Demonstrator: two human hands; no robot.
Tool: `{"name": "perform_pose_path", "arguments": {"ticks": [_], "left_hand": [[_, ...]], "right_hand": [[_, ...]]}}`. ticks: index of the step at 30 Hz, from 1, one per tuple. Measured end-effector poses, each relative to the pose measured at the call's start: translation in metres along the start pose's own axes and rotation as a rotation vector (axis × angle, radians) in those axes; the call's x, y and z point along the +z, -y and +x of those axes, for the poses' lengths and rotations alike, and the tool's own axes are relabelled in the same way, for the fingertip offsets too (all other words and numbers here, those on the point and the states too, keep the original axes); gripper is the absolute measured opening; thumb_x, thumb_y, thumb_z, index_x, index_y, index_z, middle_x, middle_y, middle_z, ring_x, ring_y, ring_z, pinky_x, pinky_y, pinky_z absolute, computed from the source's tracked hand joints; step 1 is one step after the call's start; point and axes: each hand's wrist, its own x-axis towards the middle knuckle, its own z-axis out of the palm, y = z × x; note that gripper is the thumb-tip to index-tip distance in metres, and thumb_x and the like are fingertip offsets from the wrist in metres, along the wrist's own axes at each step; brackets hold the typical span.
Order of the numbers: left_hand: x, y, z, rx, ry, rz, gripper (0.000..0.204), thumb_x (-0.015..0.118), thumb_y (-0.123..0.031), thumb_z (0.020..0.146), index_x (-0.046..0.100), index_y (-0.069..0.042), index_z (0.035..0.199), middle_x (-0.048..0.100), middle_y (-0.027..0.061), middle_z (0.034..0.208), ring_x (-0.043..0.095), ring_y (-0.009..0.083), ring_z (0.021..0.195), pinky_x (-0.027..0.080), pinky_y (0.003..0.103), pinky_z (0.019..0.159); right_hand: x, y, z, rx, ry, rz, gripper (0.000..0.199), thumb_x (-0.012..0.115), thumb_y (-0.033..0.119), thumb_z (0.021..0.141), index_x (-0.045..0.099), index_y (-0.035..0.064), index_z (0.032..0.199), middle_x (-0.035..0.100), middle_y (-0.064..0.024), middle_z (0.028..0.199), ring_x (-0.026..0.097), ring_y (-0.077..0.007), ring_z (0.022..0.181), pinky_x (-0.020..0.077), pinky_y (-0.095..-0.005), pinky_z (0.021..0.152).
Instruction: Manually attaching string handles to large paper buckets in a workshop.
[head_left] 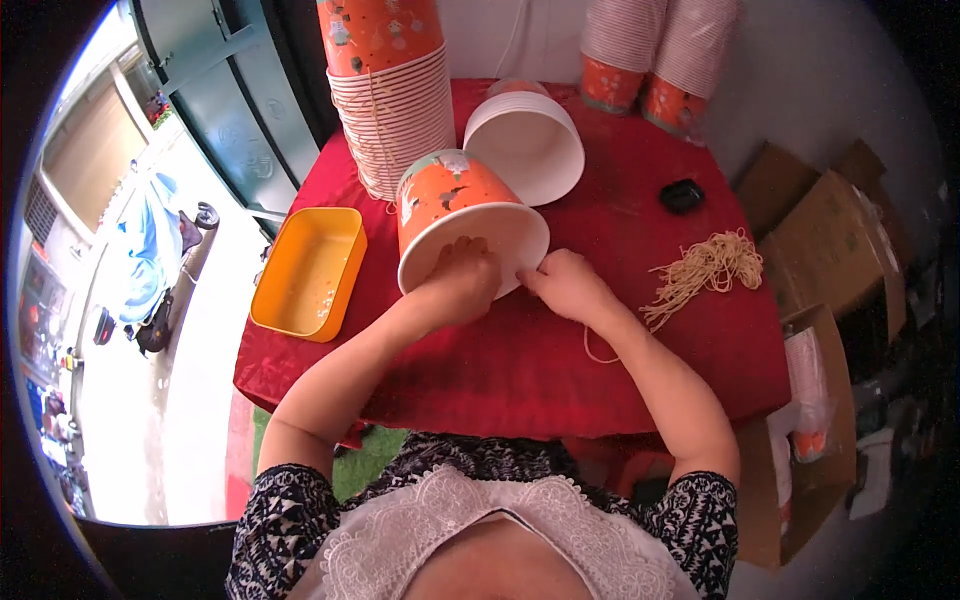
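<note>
An orange printed paper bucket [455,193] lies tilted on the red-covered table, its white mouth facing me. My left hand [468,278] reaches into that mouth with its fingers curled; what they hold, if anything, is hidden. At the right side of the rim, my right hand [568,284] has thumb and finger pinched together. A thin beige string [600,358] hangs in a loop below this hand and seems to run from its grip. Just behind, a second white-lined bucket [525,150] lies on its side. More string sits in a loose heap [706,272] to the right.
A tall stack of buckets [395,120] stands at the back left, near a yellow tray [345,262]. Two more stacks [612,75] stand at the back right. A small black dish [682,196] is on the table. Cardboard boxes [835,245] crowd the right side.
</note>
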Motion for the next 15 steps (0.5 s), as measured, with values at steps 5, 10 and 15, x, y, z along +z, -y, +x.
{"name": "perform_pose_path", "arguments": {"ticks": [5, 10, 15], "left_hand": [[-0.011, -0.005, 0.003, -0.048, 0.193, 0.026, 0.022, 0.058, -0.008, 0.073, 0.065, 0.005, 0.09, 0.057, 0.0257, 0.106, 0.055, 0.0396, 0.099, 0.044, 0.046, 0.09], [-0.007, -0.003, -0.006, -0.009, 0.095, -0.003, 0.022, 0.057, -0.009, 0.074, 0.067, 0.005, 0.089, 0.058, 0.0266, 0.103, 0.055, 0.04, 0.097, 0.044, 0.045, 0.09], [-0.02, -0.005, -0.009, -0.036, 0.047, -0.188, 0.022, 0.056, -0.012, 0.078, 0.066, 0.006, 0.084, 0.062, 0.027, 0.089, 0.06, 0.0408, 0.086, 0.047, 0.046, 0.082]], "right_hand": [[0.003, 0.033, -0.042, -0.251, -0.116, -0.554, 0.016, 0.059, 0.018, 0.084, 0.061, 0.0027, 0.081, 0.064, -0.0166, 0.072, 0.066, -0.0341, 0.065, 0.0528, -0.0429, 0.058], [0.013, 0.032, -0.035, -0.629, -0.324, -0.403, 0.002, 0.055, 0.003, 0.08, 0.056, 0.0011, 0.079, 0.057, -0.0179, 0.095, 0.063, -0.0315, 0.08, 0.0525, -0.0416, 0.06], [0.021, 0.008, -0.021, -0.515, -0.259, -0.12, 0.009, 0.059, -0.004, 0.077, 0.058, -0.0024, 0.086, 0.055, -0.0162, 0.1, 0.06, -0.0371, 0.087, 0.0523, -0.0438, 0.071]]}}
